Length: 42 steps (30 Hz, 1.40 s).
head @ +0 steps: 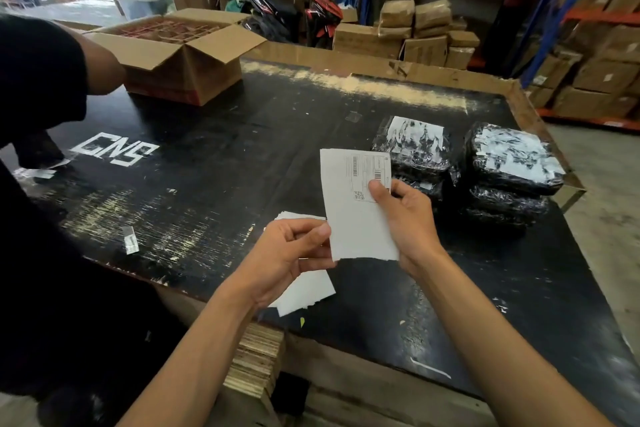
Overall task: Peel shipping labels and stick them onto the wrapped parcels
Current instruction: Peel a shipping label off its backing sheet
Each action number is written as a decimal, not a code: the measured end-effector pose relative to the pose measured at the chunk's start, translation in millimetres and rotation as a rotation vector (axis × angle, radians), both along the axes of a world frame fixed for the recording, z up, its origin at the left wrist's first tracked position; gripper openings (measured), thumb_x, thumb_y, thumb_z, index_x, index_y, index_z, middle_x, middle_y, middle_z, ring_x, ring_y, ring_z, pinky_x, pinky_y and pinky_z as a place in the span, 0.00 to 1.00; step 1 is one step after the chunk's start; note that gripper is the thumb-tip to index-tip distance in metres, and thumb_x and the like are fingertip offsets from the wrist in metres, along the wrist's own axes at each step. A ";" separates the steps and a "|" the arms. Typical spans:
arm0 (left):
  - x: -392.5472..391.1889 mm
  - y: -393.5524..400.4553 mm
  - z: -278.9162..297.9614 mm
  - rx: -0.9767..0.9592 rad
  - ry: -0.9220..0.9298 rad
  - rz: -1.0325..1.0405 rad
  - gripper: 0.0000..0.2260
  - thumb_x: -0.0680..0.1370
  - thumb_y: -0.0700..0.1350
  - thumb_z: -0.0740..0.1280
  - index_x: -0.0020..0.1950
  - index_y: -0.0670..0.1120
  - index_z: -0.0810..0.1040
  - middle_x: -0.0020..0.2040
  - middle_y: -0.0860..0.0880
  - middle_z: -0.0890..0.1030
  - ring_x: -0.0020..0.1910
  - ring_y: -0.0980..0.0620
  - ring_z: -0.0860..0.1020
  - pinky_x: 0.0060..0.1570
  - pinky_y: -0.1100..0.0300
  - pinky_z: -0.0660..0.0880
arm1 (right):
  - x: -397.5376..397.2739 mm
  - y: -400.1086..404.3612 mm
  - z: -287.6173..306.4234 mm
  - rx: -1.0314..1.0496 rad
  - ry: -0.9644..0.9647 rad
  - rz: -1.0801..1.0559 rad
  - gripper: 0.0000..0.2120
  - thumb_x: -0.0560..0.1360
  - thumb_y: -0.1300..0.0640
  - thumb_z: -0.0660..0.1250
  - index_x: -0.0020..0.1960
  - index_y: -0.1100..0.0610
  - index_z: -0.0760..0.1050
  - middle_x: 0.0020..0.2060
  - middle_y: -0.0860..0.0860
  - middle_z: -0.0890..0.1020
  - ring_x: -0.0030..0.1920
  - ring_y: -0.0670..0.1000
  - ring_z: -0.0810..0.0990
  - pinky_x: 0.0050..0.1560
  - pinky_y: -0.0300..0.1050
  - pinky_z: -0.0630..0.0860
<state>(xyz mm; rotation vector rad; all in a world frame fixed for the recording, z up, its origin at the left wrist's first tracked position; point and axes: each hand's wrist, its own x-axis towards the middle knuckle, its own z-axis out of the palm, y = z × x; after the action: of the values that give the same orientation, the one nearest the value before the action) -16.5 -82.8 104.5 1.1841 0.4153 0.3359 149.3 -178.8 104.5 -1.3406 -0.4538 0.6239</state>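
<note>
Label [358, 204]: held upright above desk [214, 149], long axis vertical, pinched by right hand [405, 218] and left hand [294, 253]. Parcels [464, 166]: just beyond right hand, nearer it.

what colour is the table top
Black, scuffed with pale scratches, on the table; the head view shows it.

Both hands hold a label sheet [358, 204] up over the table [242, 135], the left hand [291, 253] at its lower left edge, the right hand [405, 218] on its right side. Under the left hand lies a stack of label sheets [308, 291]. Two piles of wrapped parcels [512, 166] sit right of the sheet. An open carton [180, 55] stands far left, beside another person's arm [45, 69].
</note>
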 end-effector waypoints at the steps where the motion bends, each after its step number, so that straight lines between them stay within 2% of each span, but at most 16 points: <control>1: 0.4 -2.2 1.7 -0.005 -0.006 -0.005 0.12 0.71 0.45 0.68 0.51 0.42 0.84 0.47 0.44 0.86 0.40 0.50 0.85 0.38 0.62 0.81 | 0.0 -2.2 1.7 0.007 0.007 -0.004 0.05 0.79 0.57 0.68 0.53 0.57 0.80 0.42 0.53 0.88 0.40 0.53 0.87 0.38 0.49 0.83; 6: -0.5 -11.4 11.7 -0.003 -0.031 -0.039 0.14 0.70 0.43 0.68 0.53 0.40 0.82 0.45 0.44 0.87 0.38 0.50 0.86 0.37 0.63 0.82 | 1.3 -9.4 8.0 0.029 0.011 -0.060 0.04 0.80 0.58 0.67 0.52 0.56 0.80 0.40 0.52 0.88 0.38 0.51 0.87 0.38 0.48 0.84; 11: -0.9 -14.8 16.6 0.032 -0.034 -0.036 0.10 0.71 0.44 0.68 0.47 0.42 0.86 0.42 0.42 0.86 0.36 0.51 0.85 0.35 0.64 0.81 | 2.2 -12.9 13.4 0.037 -0.005 -0.073 0.04 0.80 0.57 0.68 0.52 0.56 0.80 0.41 0.52 0.88 0.39 0.51 0.87 0.36 0.46 0.83; 15: -2.9 -17.4 21.5 0.041 -0.071 -0.062 0.11 0.67 0.48 0.73 0.45 0.45 0.87 0.42 0.42 0.86 0.38 0.49 0.85 0.36 0.63 0.81 | 2.0 -13.0 15.9 0.034 -0.018 -0.096 0.06 0.80 0.58 0.67 0.53 0.58 0.80 0.38 0.50 0.88 0.37 0.49 0.86 0.34 0.43 0.81; 18: -4.2 -20.5 23.5 0.098 -0.060 -0.048 0.12 0.65 0.47 0.78 0.46 0.43 0.87 0.43 0.40 0.86 0.39 0.47 0.85 0.38 0.62 0.81 | 2.1 -12.8 16.2 0.040 -0.029 -0.125 0.05 0.79 0.58 0.68 0.52 0.58 0.80 0.39 0.50 0.88 0.37 0.49 0.86 0.35 0.44 0.81; 22: -2.9 -24.2 25.5 0.198 -0.031 0.030 0.13 0.67 0.43 0.74 0.48 0.38 0.85 0.42 0.39 0.86 0.38 0.48 0.85 0.38 0.61 0.82 | 2.0 -12.6 17.3 0.045 -0.026 -0.133 0.04 0.80 0.58 0.68 0.52 0.57 0.80 0.39 0.50 0.88 0.37 0.49 0.86 0.35 0.44 0.81; 27: -4.0 -26.7 28.7 0.280 -0.034 0.070 0.10 0.69 0.43 0.73 0.47 0.39 0.84 0.41 0.42 0.86 0.37 0.49 0.85 0.39 0.61 0.82 | 2.3 -11.8 16.8 0.034 -0.004 -0.148 0.03 0.79 0.58 0.68 0.50 0.57 0.80 0.38 0.50 0.88 0.37 0.49 0.86 0.35 0.45 0.81; 35: -1.0 -29.9 32.8 0.351 -0.054 0.107 0.08 0.71 0.41 0.72 0.48 0.40 0.84 0.41 0.43 0.87 0.38 0.47 0.86 0.39 0.60 0.82 | 0.9 -15.3 16.1 -0.031 0.037 -0.160 0.04 0.80 0.58 0.68 0.48 0.56 0.80 0.35 0.48 0.87 0.34 0.46 0.86 0.30 0.41 0.79; 39: 2.0 -29.7 32.4 0.418 -0.078 0.158 0.09 0.71 0.41 0.73 0.48 0.39 0.84 0.40 0.43 0.87 0.37 0.47 0.86 0.39 0.60 0.82 | 1.0 -16.9 14.9 -0.136 0.013 -0.152 0.04 0.79 0.57 0.68 0.50 0.57 0.81 0.38 0.50 0.86 0.33 0.45 0.84 0.29 0.39 0.78; 42: 3.6 -26.9 32.7 0.485 -0.084 0.186 0.08 0.70 0.42 0.73 0.46 0.40 0.85 0.38 0.44 0.86 0.37 0.47 0.86 0.40 0.59 0.82 | 2.3 -20.7 15.0 -0.254 -0.058 -0.149 0.09 0.79 0.54 0.69 0.58 0.55 0.78 0.43 0.51 0.85 0.37 0.47 0.83 0.33 0.42 0.80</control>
<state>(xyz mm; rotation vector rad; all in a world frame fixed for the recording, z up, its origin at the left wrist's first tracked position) -12.9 -109.7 137.2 1.6007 0.3820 0.6724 151.5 -199.5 119.4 -1.6218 -0.3243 0.5322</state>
